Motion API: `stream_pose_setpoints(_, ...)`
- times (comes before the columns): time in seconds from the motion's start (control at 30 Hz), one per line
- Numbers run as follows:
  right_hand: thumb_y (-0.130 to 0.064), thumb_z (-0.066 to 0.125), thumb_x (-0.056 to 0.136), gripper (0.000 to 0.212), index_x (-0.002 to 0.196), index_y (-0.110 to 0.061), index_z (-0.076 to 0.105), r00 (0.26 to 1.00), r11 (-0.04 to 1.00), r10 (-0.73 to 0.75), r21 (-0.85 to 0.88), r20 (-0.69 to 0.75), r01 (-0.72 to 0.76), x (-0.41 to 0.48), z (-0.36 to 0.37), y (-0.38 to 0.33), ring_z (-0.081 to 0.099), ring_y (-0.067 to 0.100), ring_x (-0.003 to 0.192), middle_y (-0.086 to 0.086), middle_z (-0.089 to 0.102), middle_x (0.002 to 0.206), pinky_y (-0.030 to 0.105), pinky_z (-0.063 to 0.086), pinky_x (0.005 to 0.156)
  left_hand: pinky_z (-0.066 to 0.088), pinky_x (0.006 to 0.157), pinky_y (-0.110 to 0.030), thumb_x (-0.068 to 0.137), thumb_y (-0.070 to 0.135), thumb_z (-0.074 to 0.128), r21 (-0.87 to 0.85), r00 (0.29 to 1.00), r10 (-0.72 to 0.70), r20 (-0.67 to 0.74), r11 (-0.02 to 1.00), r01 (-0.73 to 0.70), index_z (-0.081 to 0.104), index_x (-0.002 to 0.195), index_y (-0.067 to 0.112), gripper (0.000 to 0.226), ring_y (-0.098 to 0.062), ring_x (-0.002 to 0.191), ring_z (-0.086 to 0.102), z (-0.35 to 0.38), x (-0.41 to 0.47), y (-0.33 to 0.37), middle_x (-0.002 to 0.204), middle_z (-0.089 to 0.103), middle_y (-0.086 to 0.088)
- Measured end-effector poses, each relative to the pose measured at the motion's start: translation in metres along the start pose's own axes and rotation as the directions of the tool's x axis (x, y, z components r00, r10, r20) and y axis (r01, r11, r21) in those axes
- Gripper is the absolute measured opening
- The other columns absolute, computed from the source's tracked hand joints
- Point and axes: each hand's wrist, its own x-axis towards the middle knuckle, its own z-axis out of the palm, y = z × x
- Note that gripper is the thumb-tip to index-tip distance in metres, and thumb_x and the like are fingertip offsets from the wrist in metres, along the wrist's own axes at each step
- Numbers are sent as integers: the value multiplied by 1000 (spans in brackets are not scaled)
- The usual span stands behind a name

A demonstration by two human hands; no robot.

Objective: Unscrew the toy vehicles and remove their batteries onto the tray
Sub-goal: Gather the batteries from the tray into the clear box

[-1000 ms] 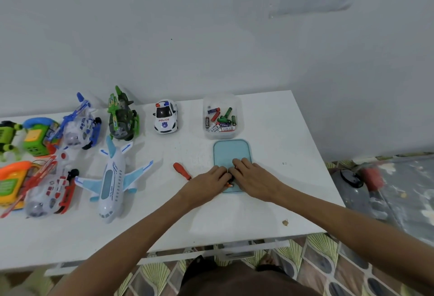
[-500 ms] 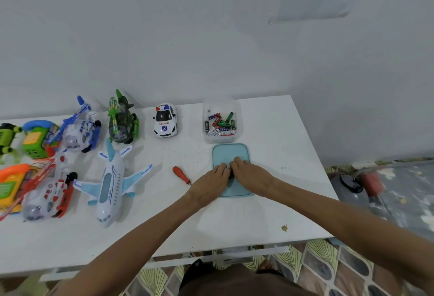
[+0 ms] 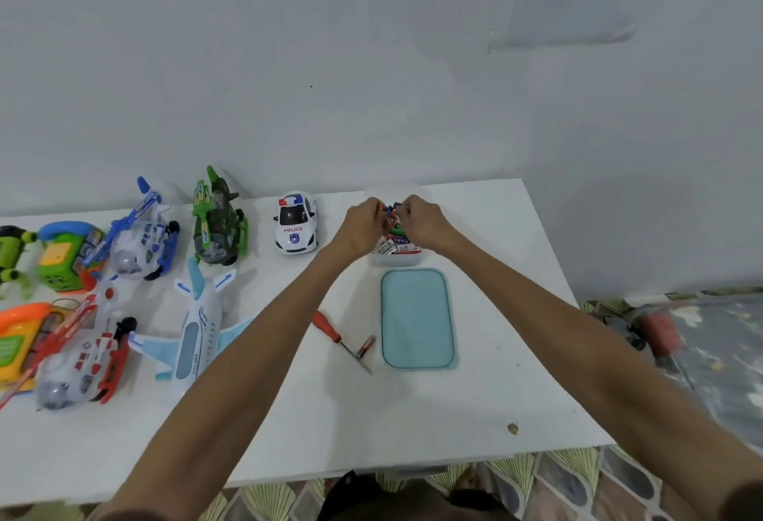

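Barely begun, I judge: the pale blue rectangular tray (image 3: 417,318) holds no batteries, and the white police toy car (image 3: 296,223) looks unopened. My left grip (image 3: 363,227) and right grip (image 3: 425,223) curl over the clear plastic tub of batteries (image 3: 413,259); whether they hold anything, I cannot tell.

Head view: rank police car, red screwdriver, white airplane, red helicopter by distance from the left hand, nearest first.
From the left hand, at the battery tub:
1. Police car, just to its left.
2. Red screwdriver, toward the front edge.
3. White airplane, left of the screwdriver.
4. Red helicopter, far left.
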Motion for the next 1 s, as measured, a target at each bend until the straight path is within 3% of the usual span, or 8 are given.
stream_pose_setpoints(0.07, -17, 47, 102, 31, 123, 6, 50, 999, 993, -38, -109, -9, 37, 15, 12, -9, 55, 40, 115, 27, 56, 124, 37, 41, 86, 46, 81, -40, 103, 6, 44, 158, 996, -62, 57, 986, 52, 58, 113, -5, 21, -42, 104, 62, 6, 15, 1, 112, 68, -26)
stream_pose_setpoints(0.23, -13, 51, 97, 32, 125, 2, 49, 999, 975, 0, -222, 36, 8, 36, 30, -3, 55, 35, 113, 21, 47, 128, 35, 43, 85, 38, 76, -33, 96, 6, 52, 334, 989, -89, 120, 942, 44, 59, 116, -2, 22, -40, 111, 61, 19, 29, -1, 119, 65, -24)
stream_pose_setpoints(0.37, -14, 48, 97, 26, 115, 0, 59, 1000, 970, -23, -242, 1, 22, 41, 27, 7, 57, 35, 108, 20, 55, 120, 33, 42, 77, 37, 72, -34, 99, 13, 48, 327, 995, -80, 65, 943, 55, 57, 97, 5, 12, -37, 103, 60, 19, 34, 1, 112, 65, -23)
stream_pose_setpoints(0.47, -16, 49, 97, 27, 117, -3, 64, 996, 960, -71, -276, -57, 53, 35, 16, 7, 57, 34, 108, 18, 55, 119, 37, 49, 84, 36, 69, -35, 100, 16, 48, 351, 999, -26, 30, 936, 14, 55, 88, 8, 15, -36, 94, 61, 13, 28, 7, 100, 67, -20)
stream_pose_setpoints(0.57, -16, 49, 97, 25, 110, -5, 67, 984, 955, -143, -275, -110, 108, 21, 5, 4, 60, 34, 101, 17, 61, 111, 38, 50, 80, 47, 73, -38, 97, 12, 50, 333, 998, 27, -54, 943, -8, 66, 95, 5, 18, -37, 93, 63, 1, 20, 5, 98, 69, -18)
stream_pose_setpoints(0.7, -17, 52, 97, 20, 104, -10, 70, 944, 949, -288, -177, -162, 260, -17, 5, 9, 61, 28, 88, 6, 64, 97, 38, 51, 76, 57, 79, -38, 94, 5, 58, 120, 969, 159, -190, 983, -138, 75, 97, 5, 17, -26, 81, 69, -11, -14, -8, 90, 76, -9)
stream_pose_setpoints(0.83, -17, 62, 95, 19, 110, -17, 72, 870, 865, -482, -105, 99, 491, -63, 24, 23, 53, 9, 78, -6, 61, 99, 25, 45, 75, 55, 79, -29, 93, 5, 62, 60, 978, 160, -134, 986, -153, 76, 98, 9, 16, -14, 76, 66, -7, -60, -33, 90, 77, -3)
stream_pose_setpoints(1.0, -29, 66, 93, 27, 120, -26, 67, 772, 786, -492, -175, 403, 592, -90, 72, 42, 51, 15, 106, -3, 61, 119, 34, 47, 90, 52, 83, -25, 96, 6, 63, 102, 994, 110, 20, 989, -111, 75, 106, 13, 18, -12, 82, 66, -1, -99, -66, 100, 75, 3)
